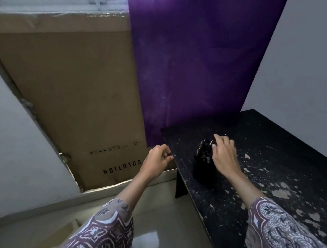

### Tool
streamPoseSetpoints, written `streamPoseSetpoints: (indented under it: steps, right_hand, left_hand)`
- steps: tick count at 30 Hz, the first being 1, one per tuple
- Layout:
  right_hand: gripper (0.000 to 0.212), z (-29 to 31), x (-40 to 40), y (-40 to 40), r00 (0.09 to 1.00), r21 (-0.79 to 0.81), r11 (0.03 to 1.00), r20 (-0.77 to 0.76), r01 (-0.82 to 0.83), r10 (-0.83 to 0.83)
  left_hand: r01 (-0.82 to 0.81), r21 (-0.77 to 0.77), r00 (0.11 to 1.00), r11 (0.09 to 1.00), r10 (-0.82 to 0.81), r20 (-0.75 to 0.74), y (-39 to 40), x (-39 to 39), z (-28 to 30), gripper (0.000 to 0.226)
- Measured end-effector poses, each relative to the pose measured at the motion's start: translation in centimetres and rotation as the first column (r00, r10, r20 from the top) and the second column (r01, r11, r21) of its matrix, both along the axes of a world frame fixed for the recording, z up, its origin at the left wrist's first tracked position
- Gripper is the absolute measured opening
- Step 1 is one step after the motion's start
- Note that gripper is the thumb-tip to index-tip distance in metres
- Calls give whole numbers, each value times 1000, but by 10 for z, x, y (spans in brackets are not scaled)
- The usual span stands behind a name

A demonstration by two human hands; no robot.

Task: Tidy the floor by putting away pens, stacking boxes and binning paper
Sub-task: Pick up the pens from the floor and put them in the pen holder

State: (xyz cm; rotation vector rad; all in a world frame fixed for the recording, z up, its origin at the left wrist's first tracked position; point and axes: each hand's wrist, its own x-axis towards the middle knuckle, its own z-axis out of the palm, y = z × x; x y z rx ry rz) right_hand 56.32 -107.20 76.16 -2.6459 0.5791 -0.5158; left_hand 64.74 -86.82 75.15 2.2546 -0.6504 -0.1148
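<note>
A black pen holder [202, 165] stands on the black table [271, 170] near its left edge, with several dark pens [205, 146] sticking out of its top. My right hand [224, 153] rests over the pens, fingers touching their tops; whether it grips one is unclear. Just off the table's left edge, my left hand [158, 157] is curled with a small dark object pinched between thumb and fingers, too small to identify.
A large brown cardboard box [73, 98] leans against the wall at left. A purple sheet [192, 58] hangs behind the table. The tabletop is flecked with peeling paint. Glossy tiled floor [161, 230] lies below.
</note>
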Motion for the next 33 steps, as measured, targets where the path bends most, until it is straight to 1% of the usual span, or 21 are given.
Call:
streamPoseSetpoints:
  steps: [4,7,10,15,20,25,29,33]
  right_hand:
    - [36,10,-5,23,996,-1,1000,83,-30,30]
    - [32,18,-13,56,987,4,997,145,-78,77]
    - [32,22,-25,100,973,28,989,181,-148,141]
    - [32,25,-58,195,952,93,968,225,-234,208]
    - [33,12,-103,286,947,129,953,209,-274,244]
    - [33,-13,-155,378,949,155,946,186,-284,254]
    - [32,-46,-188,442,951,188,934,121,-303,284]
    - [31,-93,-218,498,924,229,898,32,-377,380]
  left_hand:
    - [-53,-3,998,999,53,-20,42,-6,4,8]
    - [-90,-6,996,996,90,-28,77,-13,11,12]
    - [-119,-3,992,993,119,-30,117,-25,19,14]
    - [-145,22,989,989,146,-5,202,-59,30,17]
    - [-155,34,988,987,156,-11,284,-104,26,14]
    - [-124,65,988,990,129,-88,373,-169,2,21]
    - [-166,101,974,981,179,-139,435,-209,-29,20]
    - [-219,145,946,965,247,-212,491,-248,-75,21]
